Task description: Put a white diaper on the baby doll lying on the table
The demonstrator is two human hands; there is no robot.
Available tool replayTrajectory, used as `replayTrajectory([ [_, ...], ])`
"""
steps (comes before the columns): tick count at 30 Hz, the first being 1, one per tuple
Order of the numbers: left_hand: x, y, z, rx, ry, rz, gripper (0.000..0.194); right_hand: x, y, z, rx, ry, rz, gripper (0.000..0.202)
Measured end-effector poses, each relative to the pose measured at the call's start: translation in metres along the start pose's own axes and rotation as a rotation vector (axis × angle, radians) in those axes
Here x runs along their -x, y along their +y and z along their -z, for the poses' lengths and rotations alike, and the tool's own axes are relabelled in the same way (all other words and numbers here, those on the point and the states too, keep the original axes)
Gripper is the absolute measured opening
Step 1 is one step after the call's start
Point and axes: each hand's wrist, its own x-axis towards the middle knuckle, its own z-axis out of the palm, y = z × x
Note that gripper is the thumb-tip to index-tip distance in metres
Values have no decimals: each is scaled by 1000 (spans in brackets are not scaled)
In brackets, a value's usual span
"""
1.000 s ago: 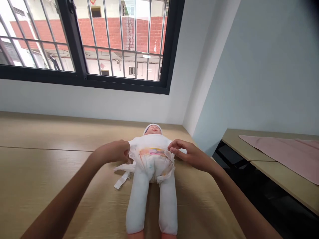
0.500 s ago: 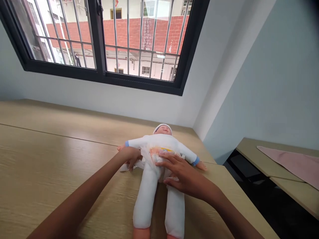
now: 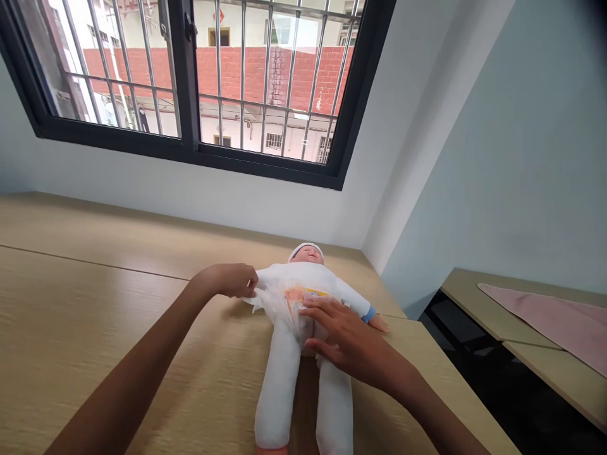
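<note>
Lying on its back on the wooden table (image 3: 95, 328), the doll (image 3: 303, 273) is set directly ahead of the person, between the forearms, its long axis running away from the viewer, with the capped head toward the wall (image 3: 227, 215) and the legs toward the near side. The left hand (image 3: 230, 280), wrist bent inward, pinches the side edge of the diaper (image 3: 279, 308) out beside the doll's hip. The right hand (image 3: 344, 335), the nearer to the diaper's middle, is open, palm down and fingers slightly spread across its front below the printed waistband.
</note>
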Motion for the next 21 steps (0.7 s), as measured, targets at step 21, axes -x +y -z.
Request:
replayTrajectory([
  [21,-27,57,-38,569,65,-247,38,-34,-66,-81,212,-129,-232,102],
])
